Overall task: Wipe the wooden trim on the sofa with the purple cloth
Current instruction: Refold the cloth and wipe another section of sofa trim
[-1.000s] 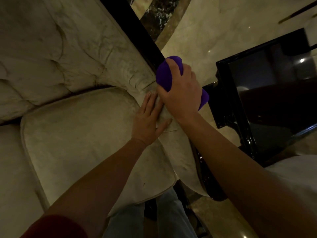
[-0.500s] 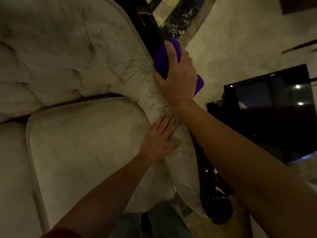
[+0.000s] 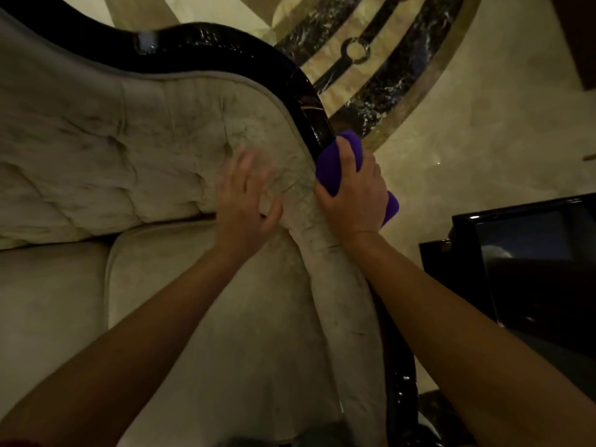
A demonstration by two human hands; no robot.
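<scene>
While the right hand (image 3: 353,195) keeps its fingers curled tight around the purple cloth (image 3: 329,171), pressing it on the dark wooden trim (image 3: 309,101) where the sofa (image 3: 135,150) back meets the arm, the left hand (image 3: 243,201), half a second ago flat on the armrest, now hovers blurred over the tufted backrest, fingers spread.

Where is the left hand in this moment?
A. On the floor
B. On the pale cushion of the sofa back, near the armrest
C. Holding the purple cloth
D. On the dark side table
B: the left hand lies open on the pale sofa upholstery, while the right hand grips the purple cloth against the dark wooden trim.
</scene>
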